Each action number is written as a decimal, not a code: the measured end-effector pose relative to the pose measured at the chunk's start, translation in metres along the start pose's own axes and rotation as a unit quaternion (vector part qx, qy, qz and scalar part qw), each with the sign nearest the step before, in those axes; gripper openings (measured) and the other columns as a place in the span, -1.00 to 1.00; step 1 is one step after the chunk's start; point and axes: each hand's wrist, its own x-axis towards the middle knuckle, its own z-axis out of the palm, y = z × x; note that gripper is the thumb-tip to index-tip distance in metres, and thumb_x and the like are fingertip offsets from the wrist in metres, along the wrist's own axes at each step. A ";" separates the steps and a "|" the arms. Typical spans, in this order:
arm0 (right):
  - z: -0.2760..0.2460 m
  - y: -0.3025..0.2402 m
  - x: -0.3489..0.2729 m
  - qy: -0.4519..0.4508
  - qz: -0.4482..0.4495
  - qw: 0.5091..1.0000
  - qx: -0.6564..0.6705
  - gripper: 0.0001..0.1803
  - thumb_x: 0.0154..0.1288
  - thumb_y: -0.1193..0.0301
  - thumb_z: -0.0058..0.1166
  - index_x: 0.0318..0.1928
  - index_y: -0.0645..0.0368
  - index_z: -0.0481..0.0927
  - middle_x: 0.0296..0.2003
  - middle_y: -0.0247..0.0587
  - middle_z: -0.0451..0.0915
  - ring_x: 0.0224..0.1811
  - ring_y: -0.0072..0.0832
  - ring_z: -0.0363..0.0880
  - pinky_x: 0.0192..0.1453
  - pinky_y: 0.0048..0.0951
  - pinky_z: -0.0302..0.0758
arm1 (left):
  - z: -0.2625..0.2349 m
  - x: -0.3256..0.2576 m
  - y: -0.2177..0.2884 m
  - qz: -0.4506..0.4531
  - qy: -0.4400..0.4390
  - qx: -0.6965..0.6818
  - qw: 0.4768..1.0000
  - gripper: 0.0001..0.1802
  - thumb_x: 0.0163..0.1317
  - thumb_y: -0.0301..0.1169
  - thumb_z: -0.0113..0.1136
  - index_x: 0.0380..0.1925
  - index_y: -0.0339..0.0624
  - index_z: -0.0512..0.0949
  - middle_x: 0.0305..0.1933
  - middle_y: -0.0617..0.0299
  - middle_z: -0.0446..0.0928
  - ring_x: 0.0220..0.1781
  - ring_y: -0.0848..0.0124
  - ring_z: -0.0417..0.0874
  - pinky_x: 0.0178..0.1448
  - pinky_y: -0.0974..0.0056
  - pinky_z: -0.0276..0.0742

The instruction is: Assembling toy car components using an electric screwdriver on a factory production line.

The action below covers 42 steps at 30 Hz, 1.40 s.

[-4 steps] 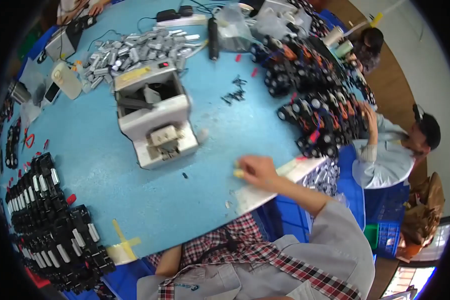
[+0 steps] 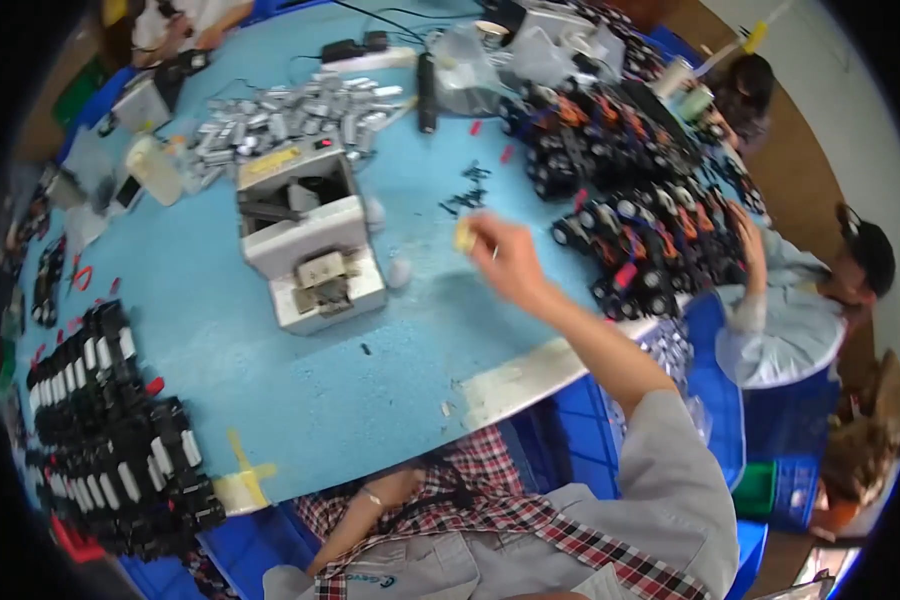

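Reaching over the middle of the blue table, my right hand (image 2: 505, 258) has its fingers drawn together. Something small and yellow (image 2: 464, 236) shows at the fingertips; I cannot tell whether it is a held piece or a finger covering. Just beyond lie several small black parts (image 2: 467, 190). A white box-shaped device (image 2: 310, 235) with an open dark hopper and a red switch stands left of this hand. Down at my lap, against the checked apron (image 2: 485, 460), is my left hand (image 2: 398, 488); its fingers are blurred and partly hidden.
Silver cylinders (image 2: 280, 115) are heaped behind the device. Wheeled black assemblies (image 2: 660, 235) crowd the right side, where a co-worker's hand (image 2: 750, 240) touches them. Black units with white strips (image 2: 120, 440) stand in rows at left. Blue bins (image 2: 570, 430) sit below the table's near edge.
My right hand has moved away from me, from near the table's front edge toward the small black parts. My left hand has come into view at my lap. The whole view has shifted slightly.
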 end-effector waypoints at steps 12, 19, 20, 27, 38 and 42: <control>0.048 0.121 0.275 -0.042 0.191 0.924 -0.330 -0.57 -0.04 0.18 -0.01 -0.18 0.18 0.53 -0.18 0.05 0.55 -0.09 -0.07 0.51 -0.08 -0.13 0.44 | -0.051 -0.054 0.046 0.010 0.083 -0.592 0.801 -0.56 0.30 -0.44 -0.20 0.19 0.03 0.27 0.17 0.21 0.35 0.17 0.38 0.35 0.24 0.33 0.21; 0.000 0.219 0.305 -0.049 0.203 0.949 0.236 -0.78 -0.08 0.32 0.09 -0.39 0.17 0.53 -0.50 -0.24 0.50 -0.44 -0.45 0.48 -0.38 -0.42 0.38 | -0.066 -0.048 0.055 0.089 0.064 -0.558 0.823 -0.56 0.28 -0.45 -0.18 0.19 0.00 0.26 0.07 0.22 0.43 0.09 0.43 0.42 0.18 0.36 0.26; -0.003 0.166 0.298 -0.052 0.171 0.951 0.251 -0.90 0.01 0.33 0.07 -0.46 0.06 0.51 -0.55 -0.41 0.42 -0.49 -0.60 0.38 -0.42 -0.54 0.30 | -0.073 -0.047 0.055 0.109 0.078 -0.557 0.820 -0.56 0.28 -0.44 -0.17 0.18 -0.01 0.27 0.03 0.22 0.47 0.04 0.44 0.46 0.14 0.36 0.32; -0.201 -0.117 0.147 -0.141 -0.011 0.889 0.437 -0.31 0.15 0.14 0.06 0.15 0.32 0.17 -0.08 0.01 0.45 -0.37 -0.37 0.56 -0.31 -0.47 0.59 | -0.178 0.009 0.151 0.212 0.182 -0.194 0.940 -0.58 0.00 -0.47 0.17 -0.06 -0.18 0.43 -0.23 0.13 0.53 -0.25 0.21 0.58 -0.16 0.28 0.49; -0.318 -0.135 -0.102 0.019 0.110 0.924 0.367 -0.19 0.16 0.01 -0.01 0.15 0.48 0.11 -0.45 -0.21 0.33 -0.53 -0.57 0.33 -0.51 -0.57 0.34 | -0.199 0.236 0.311 0.512 0.409 0.276 0.703 -0.75 0.01 -0.38 0.01 -0.23 -0.04 0.42 -0.21 0.19 0.43 -0.04 0.27 0.43 0.09 0.16 0.28; -0.342 -0.093 -0.133 0.040 0.086 0.955 0.283 -0.11 -0.05 -0.05 0.19 0.05 0.46 0.22 -0.47 -0.26 0.28 -0.54 -0.60 0.30 -0.50 -0.57 0.34 | -0.200 0.234 0.328 0.416 0.226 0.376 0.796 -0.52 -0.09 -0.43 0.10 -0.05 0.01 0.37 -0.13 0.23 0.43 0.07 0.33 0.37 0.19 0.18 0.15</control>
